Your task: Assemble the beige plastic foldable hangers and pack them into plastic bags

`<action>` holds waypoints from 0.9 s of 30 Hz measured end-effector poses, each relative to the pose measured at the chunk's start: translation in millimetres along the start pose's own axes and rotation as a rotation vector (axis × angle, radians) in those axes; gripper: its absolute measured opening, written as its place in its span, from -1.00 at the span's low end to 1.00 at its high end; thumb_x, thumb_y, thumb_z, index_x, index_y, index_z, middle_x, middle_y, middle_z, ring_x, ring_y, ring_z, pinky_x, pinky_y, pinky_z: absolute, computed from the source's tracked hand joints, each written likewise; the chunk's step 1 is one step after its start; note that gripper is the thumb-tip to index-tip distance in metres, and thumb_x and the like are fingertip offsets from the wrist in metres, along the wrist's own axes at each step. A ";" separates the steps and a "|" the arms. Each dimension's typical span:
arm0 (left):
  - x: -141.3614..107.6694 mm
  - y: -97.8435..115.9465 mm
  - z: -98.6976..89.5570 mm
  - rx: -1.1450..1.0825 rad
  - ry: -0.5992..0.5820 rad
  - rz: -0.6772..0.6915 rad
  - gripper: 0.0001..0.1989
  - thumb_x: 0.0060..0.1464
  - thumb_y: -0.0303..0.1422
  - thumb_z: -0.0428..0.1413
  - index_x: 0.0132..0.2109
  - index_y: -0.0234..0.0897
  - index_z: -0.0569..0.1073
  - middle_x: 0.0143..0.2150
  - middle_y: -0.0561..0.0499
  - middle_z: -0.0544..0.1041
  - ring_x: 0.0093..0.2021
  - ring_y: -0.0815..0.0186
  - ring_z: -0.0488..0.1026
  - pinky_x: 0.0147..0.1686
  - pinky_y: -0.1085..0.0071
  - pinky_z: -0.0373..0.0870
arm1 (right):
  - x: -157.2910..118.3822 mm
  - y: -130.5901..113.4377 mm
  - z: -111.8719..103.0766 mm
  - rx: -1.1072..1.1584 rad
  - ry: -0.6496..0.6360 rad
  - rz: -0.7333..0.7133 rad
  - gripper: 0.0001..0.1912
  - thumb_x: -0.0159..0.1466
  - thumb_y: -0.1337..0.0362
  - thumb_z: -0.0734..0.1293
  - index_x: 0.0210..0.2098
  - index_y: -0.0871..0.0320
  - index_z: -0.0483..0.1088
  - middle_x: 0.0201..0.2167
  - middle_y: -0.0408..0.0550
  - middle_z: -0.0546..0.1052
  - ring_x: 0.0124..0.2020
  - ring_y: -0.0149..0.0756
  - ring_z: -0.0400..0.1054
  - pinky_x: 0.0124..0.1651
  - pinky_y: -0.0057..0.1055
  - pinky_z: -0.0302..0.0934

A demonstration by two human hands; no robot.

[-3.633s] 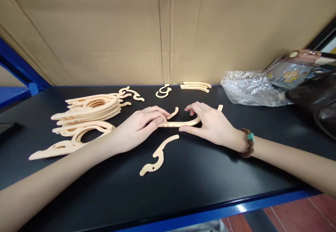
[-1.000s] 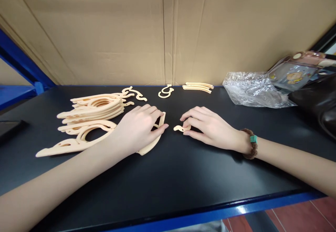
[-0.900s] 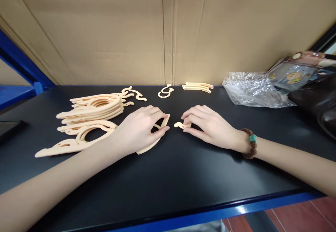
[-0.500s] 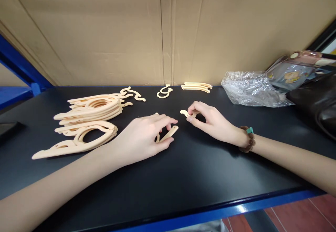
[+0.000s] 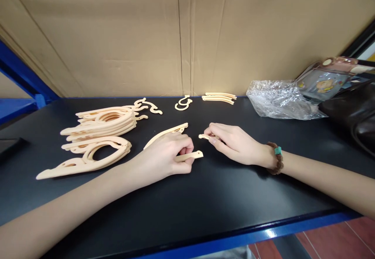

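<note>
My left hand (image 5: 166, 153) is closed around a cream plastic hanger arm (image 5: 197, 155), whose holed end sticks out to the right past the fingertips. A second curved hanger arm (image 5: 166, 133) shows just behind that hand, partly covered by it; I cannot tell whether the two are joined. Across a small gap, my right hand (image 5: 234, 142) pinches a small cream hanger hook (image 5: 203, 136), only its rounded tip showing. To the left lies a stack of folding hangers (image 5: 102, 124), with more hanger pieces (image 5: 102, 161) in front of it.
On the black table (image 5: 222, 204), loose hooks (image 5: 184, 102) and thin curved strips (image 5: 219, 98) lie along the back near the cardboard wall (image 5: 131, 36). At the right are a crumpled clear plastic bag (image 5: 281, 99) and a dark leather bag (image 5: 351, 112). A dark flat object (image 5: 10, 147) sits at the left edge.
My left fingers have closed on the hanger arm, which has turned flatter; the arm behind has come into view. My right hand has lowered slightly and turned the hook.
</note>
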State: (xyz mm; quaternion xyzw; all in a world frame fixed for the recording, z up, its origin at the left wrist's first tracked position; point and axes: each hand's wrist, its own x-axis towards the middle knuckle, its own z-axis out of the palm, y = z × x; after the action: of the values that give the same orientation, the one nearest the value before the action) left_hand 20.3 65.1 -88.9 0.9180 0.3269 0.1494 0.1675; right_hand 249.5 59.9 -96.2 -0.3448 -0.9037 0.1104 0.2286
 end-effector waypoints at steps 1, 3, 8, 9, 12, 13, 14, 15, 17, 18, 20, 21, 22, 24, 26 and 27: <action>-0.2 -0.6 0.1 0.032 0.008 0.045 -0.80 0.07 -0.36 0.00 -0.47 -0.24 0.18 -0.52 0.13 0.23 -0.44 0.35 0.19 -0.35 0.39 0.16 | -0.4 -0.3 0.1 0.004 0.003 0.003 -0.79 0.42 0.23 0.05 -0.20 0.15 0.25 -0.32 -0.09 0.38 -0.37 -0.35 0.27 -0.28 -0.41 0.13; -0.8 -0.7 -0.6 0.089 0.025 0.090 -0.76 0.14 -0.35 -0.05 -0.48 -0.23 0.12 -0.53 0.13 0.20 -0.43 0.33 0.18 -0.30 0.36 0.17 | -1.0 -1.2 0.2 0.033 0.018 0.020 -0.80 0.42 0.21 0.06 -0.13 0.14 0.25 -0.28 -0.07 0.42 -0.33 -0.34 0.29 -0.24 -0.39 0.15; -3.2 3.3 -6.1 0.114 0.092 0.064 -0.76 0.25 -0.34 -0.17 -0.41 -0.22 0.12 -0.54 0.16 0.17 -0.49 0.35 0.17 -0.26 0.34 0.18 | -2.4 -6.3 2.1 0.317 0.020 0.095 -0.78 0.43 0.22 0.08 -0.02 0.12 0.24 -0.28 -0.10 0.43 -0.29 -0.36 0.31 -0.20 -0.41 0.18; -3.6 3.9 -6.8 0.107 0.096 0.060 -0.77 0.26 -0.34 -0.18 -0.40 -0.22 0.12 -0.54 0.16 0.18 -0.50 0.35 0.18 -0.26 0.34 0.18 | -2.6 -7.5 2.8 0.394 0.020 0.110 -0.77 0.43 0.22 0.07 -0.02 0.13 0.25 -0.29 -0.11 0.42 -0.28 -0.37 0.31 -0.20 -0.42 0.19; -4.0 3.9 -6.4 0.107 0.087 0.056 -0.75 0.27 -0.31 -0.16 -0.40 -0.22 0.11 -0.53 0.16 0.16 -0.50 0.36 0.19 -0.29 0.35 0.18 | -3.0 -10.4 4.1 0.545 0.032 0.142 -0.77 0.43 0.21 0.08 -0.02 0.14 0.25 -0.30 -0.11 0.41 -0.27 -0.38 0.30 -0.20 -0.42 0.19; -3.9 3.4 -5.6 0.114 0.079 0.054 -0.74 0.28 -0.29 -0.16 -0.41 -0.22 0.11 -0.53 0.16 0.16 -0.49 0.35 0.19 -0.31 0.36 0.17 | -3.1 -11.2 4.2 0.568 0.031 0.146 -0.77 0.43 0.20 0.09 -0.02 0.14 0.25 -0.29 -0.11 0.41 -0.26 -0.38 0.29 -0.20 -0.42 0.19; -3.9 2.6 -4.7 0.123 0.073 0.051 -0.73 0.29 -0.28 -0.16 -0.41 -0.22 0.11 -0.52 0.15 0.17 -0.49 0.34 0.20 -0.33 0.36 0.17 | -3.1 -11.8 3.9 0.582 0.028 0.146 -0.78 0.42 0.20 0.11 -0.03 0.15 0.26 -0.29 -0.11 0.41 -0.26 -0.38 0.29 -0.20 -0.42 0.19; -3.9 1.7 -3.9 0.133 0.071 0.047 -0.73 0.29 -0.26 -0.17 -0.40 -0.22 0.11 -0.51 0.14 0.19 -0.48 0.33 0.20 -0.34 0.36 0.17 | -3.0 -12.4 3.5 0.590 0.023 0.145 -0.78 0.42 0.20 0.12 -0.04 0.15 0.26 -0.29 -0.10 0.41 -0.26 -0.38 0.29 -0.19 -0.42 0.19; -4.2 0.1 -2.5 0.148 0.069 0.034 -0.73 0.30 -0.24 -0.19 -0.38 -0.22 0.14 -0.49 0.11 0.23 -0.45 0.30 0.21 -0.36 0.36 0.16 | -2.9 -13.4 2.3 0.597 0.021 0.146 -0.80 0.41 0.21 0.13 -0.08 0.16 0.27 -0.29 -0.10 0.40 -0.26 -0.38 0.28 -0.18 -0.42 0.19; -4.6 -0.5 -2.1 0.152 0.070 0.028 -0.73 0.31 -0.23 -0.20 -0.37 -0.22 0.15 -0.48 0.10 0.25 -0.44 0.29 0.21 -0.37 0.36 0.17 | -2.9 -13.6 1.7 0.597 0.025 0.150 -0.81 0.41 0.21 0.13 -0.10 0.16 0.28 -0.30 -0.10 0.40 -0.27 -0.39 0.28 -0.18 -0.42 0.18; -5.4 -1.3 -1.7 0.155 0.068 0.023 -0.72 0.32 -0.22 -0.22 -0.35 -0.22 0.16 -0.48 0.09 0.27 -0.42 0.28 0.22 -0.36 0.35 0.17 | -3.1 -13.5 0.9 0.601 0.025 0.158 -0.82 0.41 0.22 0.14 -0.13 0.16 0.29 -0.31 -0.12 0.39 -0.28 -0.40 0.27 -0.18 -0.42 0.17; -5.7 -1.5 -1.6 0.156 0.064 0.027 -0.72 0.32 -0.22 -0.23 -0.34 -0.22 0.17 -0.47 0.08 0.28 -0.41 0.27 0.23 -0.36 0.35 0.18 | -3.3 -13.1 0.6 0.611 0.018 0.161 -0.83 0.40 0.21 0.15 -0.14 0.16 0.29 -0.31 -0.12 0.39 -0.28 -0.40 0.26 -0.18 -0.42 0.17; -5.8 -1.6 -1.3 0.161 0.062 0.037 -0.72 0.32 -0.23 -0.23 -0.34 -0.22 0.18 -0.46 0.07 0.29 -0.40 0.27 0.23 -0.36 0.35 0.18 | -3.6 -12.6 0.5 0.628 0.006 0.162 -0.84 0.40 0.21 0.17 -0.14 0.15 0.30 -0.30 -0.13 0.39 -0.28 -0.40 0.25 -0.18 -0.42 0.16; -5.8 -1.7 -0.3 0.175 0.065 0.067 -0.73 0.32 -0.24 -0.22 -0.34 -0.23 0.18 -0.45 0.07 0.31 -0.42 0.28 0.24 -0.35 0.35 0.18 | -3.9 -11.5 0.7 0.674 -0.022 0.173 -0.85 0.38 0.20 0.20 -0.16 0.15 0.30 -0.30 -0.14 0.38 -0.28 -0.40 0.24 -0.19 -0.43 0.16; -5.5 -1.9 1.4 0.185 0.082 0.106 -0.74 0.32 -0.27 -0.22 -0.34 -0.23 0.18 -0.47 0.08 0.31 -0.45 0.31 0.24 -0.33 0.34 0.19 | -4.1 -10.8 1.0 0.721 -0.046 0.186 -0.85 0.37 0.20 0.21 -0.18 0.15 0.30 -0.33 -0.15 0.37 -0.31 -0.41 0.23 -0.21 -0.44 0.17; -5.4 -2.1 2.3 0.189 0.097 0.126 -0.74 0.32 -0.27 -0.22 -0.34 -0.23 0.17 -0.48 0.09 0.30 -0.47 0.32 0.24 -0.33 0.34 0.19 | -4.0 -10.5 1.1 0.739 -0.054 0.191 -0.85 0.37 0.20 0.21 -0.19 0.15 0.30 -0.35 -0.15 0.36 -0.32 -0.41 0.23 -0.21 -0.44 0.17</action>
State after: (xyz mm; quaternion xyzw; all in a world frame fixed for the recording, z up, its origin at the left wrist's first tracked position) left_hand 16.1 62.6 -92.7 0.9401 0.2889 0.1724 0.0543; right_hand 245.6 49.3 -94.8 -0.3189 -0.7725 0.4585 0.3022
